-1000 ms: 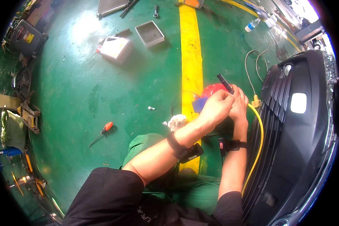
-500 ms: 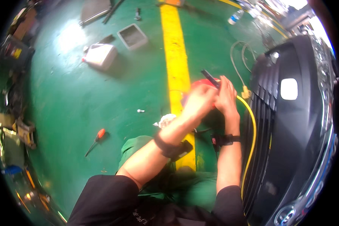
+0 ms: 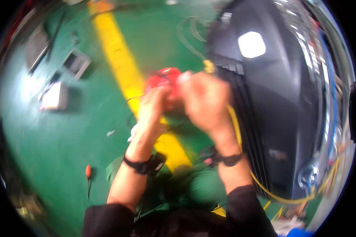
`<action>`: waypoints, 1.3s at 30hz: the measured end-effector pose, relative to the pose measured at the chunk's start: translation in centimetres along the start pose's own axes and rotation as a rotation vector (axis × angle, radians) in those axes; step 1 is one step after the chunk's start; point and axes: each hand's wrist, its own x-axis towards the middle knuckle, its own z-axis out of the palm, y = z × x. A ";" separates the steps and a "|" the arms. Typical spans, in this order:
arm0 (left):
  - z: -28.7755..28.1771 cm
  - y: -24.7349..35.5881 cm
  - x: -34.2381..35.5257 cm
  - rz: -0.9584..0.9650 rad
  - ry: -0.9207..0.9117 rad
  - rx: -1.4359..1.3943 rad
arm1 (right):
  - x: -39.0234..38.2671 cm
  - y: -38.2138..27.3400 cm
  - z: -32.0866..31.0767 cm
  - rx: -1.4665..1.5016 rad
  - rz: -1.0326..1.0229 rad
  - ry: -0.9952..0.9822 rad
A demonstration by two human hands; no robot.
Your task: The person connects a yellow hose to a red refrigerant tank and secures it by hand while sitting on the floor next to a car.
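Blurred, my left hand reaches onto a red object over the yellow floor stripe; whether its fingers grip it is unclear. My right hand is curled closed at the red object's right side, its fingertips on something too smeared to name. A dark strip lies across the red object's top. A pale crumpled thing shows beside my left forearm. A yellow hose runs behind my right hand from a yellow fitting.
A black car bumper fills the right side. An orange-handled screwdriver, a white jug, a square tray, a flat panel and a small pale piece lie on the green floor.
My view has swung, shifting the floor items and bumper. My hands have moved apart slightly; the dark bar no longer sticks up clearly above them, and the blue piece is out of sight.
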 end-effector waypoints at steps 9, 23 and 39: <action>2.6 -2.9 -0.8 -0.069 -0.181 -0.404 | -7.4 5.4 9.1 0.608 0.375 0.142; -1.6 -6.8 0.3 -0.167 -0.041 -0.594 | -7.1 4.8 10.5 0.707 0.450 0.064; -0.4 -5.3 0.6 -0.183 -0.075 -0.454 | -6.5 6.9 11.7 0.587 0.463 -0.004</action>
